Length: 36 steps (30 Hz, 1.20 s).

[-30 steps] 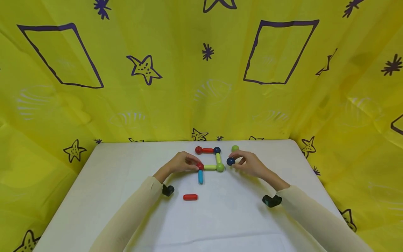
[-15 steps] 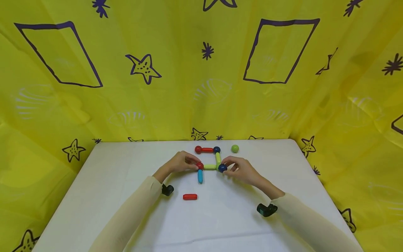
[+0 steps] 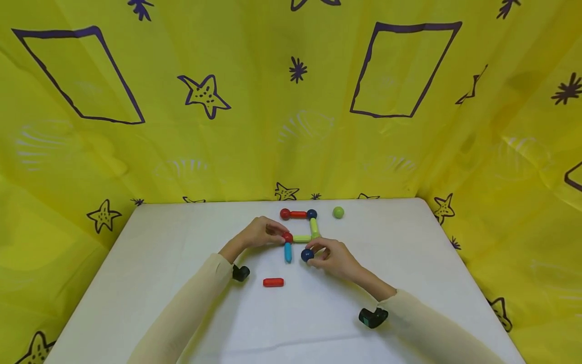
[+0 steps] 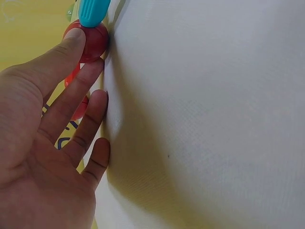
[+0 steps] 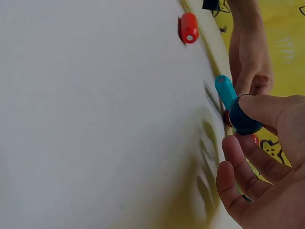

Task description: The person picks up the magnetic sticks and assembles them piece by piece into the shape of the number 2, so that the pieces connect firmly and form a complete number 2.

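My left hand [image 3: 262,232] pinches a red ball [image 3: 287,237] between thumb and fingertips at the corner of a magnetic ball-and-rod chain. From this ball a light blue rod [image 3: 288,253] points toward me, and a yellow-green rod [image 3: 301,238] runs right. In my right hand [image 3: 335,259], a dark blue ball [image 3: 307,255] is held by thumb and fingers, right of the blue rod and apart from it. The right wrist view shows this dark blue ball [image 5: 244,117] overlapping the blue rod's far end. My right fingers partly hide the chain's green corner.
Farther back, the chain continues through another yellow-green rod [image 3: 313,226], a dark blue ball [image 3: 311,214], a red rod [image 3: 298,215] and a red ball [image 3: 284,214]. A loose green ball [image 3: 338,212] lies back right. Nearer me lies a loose red rod [image 3: 273,282].
My right hand has carried the dark blue ball left and toward me, from beside the loose green ball to near the blue rod. The left hand keeps its hold on the red ball.
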Available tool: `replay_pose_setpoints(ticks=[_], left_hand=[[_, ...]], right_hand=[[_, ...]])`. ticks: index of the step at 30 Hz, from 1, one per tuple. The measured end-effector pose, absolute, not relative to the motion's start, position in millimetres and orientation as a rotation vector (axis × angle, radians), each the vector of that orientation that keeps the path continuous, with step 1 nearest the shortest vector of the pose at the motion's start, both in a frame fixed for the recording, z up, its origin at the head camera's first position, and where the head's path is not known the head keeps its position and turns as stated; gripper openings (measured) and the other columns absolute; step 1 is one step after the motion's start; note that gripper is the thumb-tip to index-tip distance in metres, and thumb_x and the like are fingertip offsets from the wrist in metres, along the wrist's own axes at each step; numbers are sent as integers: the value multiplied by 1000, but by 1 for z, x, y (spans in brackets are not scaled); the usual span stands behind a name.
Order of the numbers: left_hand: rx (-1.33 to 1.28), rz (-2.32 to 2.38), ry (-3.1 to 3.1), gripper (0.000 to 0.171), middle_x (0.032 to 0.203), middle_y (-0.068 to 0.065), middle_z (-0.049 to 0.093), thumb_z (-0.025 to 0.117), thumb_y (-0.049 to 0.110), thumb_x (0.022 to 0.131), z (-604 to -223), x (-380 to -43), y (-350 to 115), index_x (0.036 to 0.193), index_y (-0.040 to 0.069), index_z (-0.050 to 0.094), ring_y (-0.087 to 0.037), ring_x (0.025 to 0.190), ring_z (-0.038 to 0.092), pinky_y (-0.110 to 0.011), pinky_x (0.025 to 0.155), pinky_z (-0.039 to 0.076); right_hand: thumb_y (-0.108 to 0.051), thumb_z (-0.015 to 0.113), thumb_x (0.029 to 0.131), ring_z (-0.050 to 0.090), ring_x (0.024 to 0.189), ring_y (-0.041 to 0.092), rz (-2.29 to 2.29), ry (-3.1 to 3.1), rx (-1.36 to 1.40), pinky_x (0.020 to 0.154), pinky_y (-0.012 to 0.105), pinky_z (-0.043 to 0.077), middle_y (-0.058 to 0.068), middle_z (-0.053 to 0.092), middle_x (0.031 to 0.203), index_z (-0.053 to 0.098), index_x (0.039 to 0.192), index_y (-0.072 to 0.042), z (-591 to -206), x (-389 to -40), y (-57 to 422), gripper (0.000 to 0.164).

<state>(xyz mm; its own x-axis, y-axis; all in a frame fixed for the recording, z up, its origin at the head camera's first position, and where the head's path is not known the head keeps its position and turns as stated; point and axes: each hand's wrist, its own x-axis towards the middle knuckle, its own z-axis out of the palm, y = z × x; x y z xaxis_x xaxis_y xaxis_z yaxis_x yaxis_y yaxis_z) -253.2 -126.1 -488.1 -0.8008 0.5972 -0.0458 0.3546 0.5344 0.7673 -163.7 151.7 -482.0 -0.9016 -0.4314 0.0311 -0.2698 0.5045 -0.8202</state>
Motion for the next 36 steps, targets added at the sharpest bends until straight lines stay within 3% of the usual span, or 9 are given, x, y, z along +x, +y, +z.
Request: replay_pose_setpoints(ticks=[12,22,36], left_hand=[[826,1124,2488,27,105,0,77,81,20,91,-489,-254,-127,116,12,79,-11,89,64,-27,83,51],[823,1135,2479,26,103,2,78,81,21,91,-490,-254,-126,115,13,80,-11,86,60,-27,78,47],[830,1130,2477,26,104,2,78,81,21,91,-491,-255,-127,116,13,79,-10,89,67,-28,82,50]], right_hand=[[-16,82,89,58,80,16,-1328,2547,-641,70,26,50,-1,73,105,72,115,-18,-490,-153,128,28],[-16,82,89,56,76,13,-1300,2545,-695,68,25,48,-3,73,103,72,117,-17,-497,-151,117,29],[-15,82,89,55,72,12,-1276,2559,-739,65,26,47,-2,73,99,72,115,-16,-496,-150,107,28]])
